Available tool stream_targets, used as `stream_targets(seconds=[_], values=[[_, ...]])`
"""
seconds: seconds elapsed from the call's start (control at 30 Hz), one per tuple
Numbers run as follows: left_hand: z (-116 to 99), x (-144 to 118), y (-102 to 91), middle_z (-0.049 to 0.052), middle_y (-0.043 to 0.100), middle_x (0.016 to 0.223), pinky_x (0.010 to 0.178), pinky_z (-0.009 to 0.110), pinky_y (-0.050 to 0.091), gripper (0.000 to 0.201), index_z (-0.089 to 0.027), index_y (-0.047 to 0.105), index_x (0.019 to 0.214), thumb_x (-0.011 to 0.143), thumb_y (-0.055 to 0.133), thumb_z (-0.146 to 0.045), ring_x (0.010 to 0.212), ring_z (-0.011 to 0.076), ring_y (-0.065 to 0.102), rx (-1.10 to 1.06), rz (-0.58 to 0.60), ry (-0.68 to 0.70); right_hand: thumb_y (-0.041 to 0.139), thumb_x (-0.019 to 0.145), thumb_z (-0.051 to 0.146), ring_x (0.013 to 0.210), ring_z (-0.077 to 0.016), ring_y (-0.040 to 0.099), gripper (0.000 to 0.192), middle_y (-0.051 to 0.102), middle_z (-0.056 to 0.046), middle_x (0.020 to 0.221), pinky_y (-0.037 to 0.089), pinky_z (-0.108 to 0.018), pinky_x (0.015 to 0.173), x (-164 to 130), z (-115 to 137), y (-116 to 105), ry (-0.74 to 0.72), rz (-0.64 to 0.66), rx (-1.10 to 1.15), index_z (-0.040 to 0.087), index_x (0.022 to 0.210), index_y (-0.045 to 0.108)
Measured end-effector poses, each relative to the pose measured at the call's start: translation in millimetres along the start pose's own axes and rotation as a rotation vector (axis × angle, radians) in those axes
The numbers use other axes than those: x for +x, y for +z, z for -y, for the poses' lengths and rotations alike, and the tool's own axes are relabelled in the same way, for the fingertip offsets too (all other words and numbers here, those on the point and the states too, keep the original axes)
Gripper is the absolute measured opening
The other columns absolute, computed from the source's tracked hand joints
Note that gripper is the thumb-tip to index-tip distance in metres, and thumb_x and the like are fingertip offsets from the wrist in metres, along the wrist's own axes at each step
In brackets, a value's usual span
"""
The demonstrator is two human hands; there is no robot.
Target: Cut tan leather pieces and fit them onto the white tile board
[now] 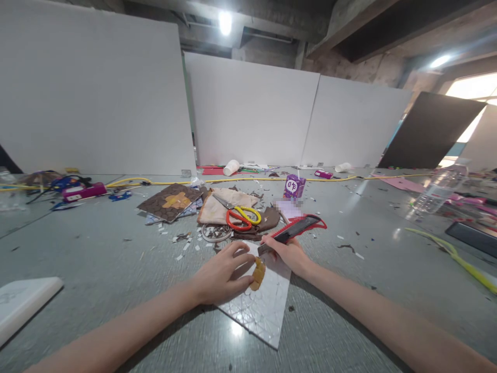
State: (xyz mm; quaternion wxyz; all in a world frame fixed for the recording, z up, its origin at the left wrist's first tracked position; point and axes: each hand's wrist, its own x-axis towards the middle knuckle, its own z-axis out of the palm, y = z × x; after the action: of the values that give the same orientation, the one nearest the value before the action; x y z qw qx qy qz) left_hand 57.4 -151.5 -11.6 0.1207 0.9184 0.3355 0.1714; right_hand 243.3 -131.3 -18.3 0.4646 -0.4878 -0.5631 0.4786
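Observation:
My left hand (224,273) presses down on a silver sheet with a triangle pattern (264,305) lying on the grey table (97,259), and its fingertips touch a small tan piece (258,273) on the sheet. Just right of that piece, my right hand (288,254) grips a red and black utility knife (295,228), whose blade end points down at the sheet. Behind my hands lie two pairs of scissors, one red-handled (237,221) and one yellow-handled (250,212), on a beige cloth (223,207).
A brown patterned sheet (171,201) lies at the back left, a purple carton (294,186) behind the knife. Scraps litter the table. A yellow cable (252,180) runs along the back by white boards (248,111). A plastic bottle (438,189) stands right, a white slab (23,300) near left.

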Motion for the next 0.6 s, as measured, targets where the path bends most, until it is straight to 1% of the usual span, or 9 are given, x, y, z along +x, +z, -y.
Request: stream_targets(seconds=[0.07,0.2,0.3,0.4,0.53,0.6], values=[[-0.6,0.1,0.0,0.007,0.041,0.112,0.088,0.032,0.036,0.030,-0.020,0.049,0.104,0.076,0.047,-0.032,0.102,0.0186,0.043,-0.019,-0.019,-0.003,0.055,0.066,0.042,0.037,-0.0063,0.037,0.027,0.042,0.006,0.037,0.029,-0.020,0.041,0.3,-2.9,-0.1,-0.013,0.015,-0.060,0.015,0.060,0.056],[-3.2,0.7,-1.0,0.007,0.042,0.110,0.088,0.030,0.036,0.025,-0.018,0.050,0.097,0.075,0.048,-0.029,0.101,0.0175,0.044,-0.029,-0.029,-0.010,0.053,0.067,0.045,0.043,-0.0080,0.044,0.030,0.048,0.004,0.042,0.033,-0.021,0.046,2.1,-7.2,-2.2,-0.055,0.045,-0.130,0.015,0.065,0.058],[-4.6,1.1,-1.7,0.008,0.043,0.110,0.087,0.029,0.036,0.022,-0.017,0.049,0.094,0.074,0.048,-0.027,0.100,0.0169,0.044,-0.026,-0.031,-0.007,0.052,0.069,0.044,0.047,-0.0087,0.046,0.029,0.050,0.003,0.046,0.035,-0.021,0.050,1.8,-6.0,-4.0,-0.073,0.094,-0.192,0.016,0.067,0.059],[-4.8,0.9,-1.6,0.007,0.043,0.109,0.087,0.028,0.036,0.021,-0.017,0.049,0.093,0.074,0.048,-0.027,0.100,0.0165,0.044,-0.034,-0.031,-0.009,0.050,0.071,0.042,0.050,-0.0091,0.046,0.027,0.050,0.003,0.049,0.036,-0.021,0.053,-0.2,-3.3,-4.4,-0.102,0.131,-0.233,0.016,0.064,0.057],[-4.1,0.0,-1.1,0.007,0.043,0.108,0.086,0.029,0.037,0.020,-0.017,0.048,0.092,0.074,0.049,-0.026,0.099,0.0167,0.044,-0.037,-0.032,-0.019,0.047,0.074,0.038,0.051,-0.0091,0.044,0.028,0.047,0.003,0.049,0.036,-0.021,0.053,-2.7,-1.1,-3.2,-0.196,0.185,-0.254,0.016,0.059,0.054],[-3.7,-0.4,-1.0,0.008,0.043,0.108,0.087,0.030,0.036,0.022,-0.017,0.048,0.094,0.074,0.048,-0.027,0.100,0.0172,0.043,-0.036,-0.032,-0.020,0.047,0.074,0.038,0.053,-0.0090,0.044,0.027,0.047,0.002,0.053,0.035,-0.021,0.053,-3.3,-1.2,-2.6,-0.249,0.199,-0.266,0.016,0.060,0.053]])
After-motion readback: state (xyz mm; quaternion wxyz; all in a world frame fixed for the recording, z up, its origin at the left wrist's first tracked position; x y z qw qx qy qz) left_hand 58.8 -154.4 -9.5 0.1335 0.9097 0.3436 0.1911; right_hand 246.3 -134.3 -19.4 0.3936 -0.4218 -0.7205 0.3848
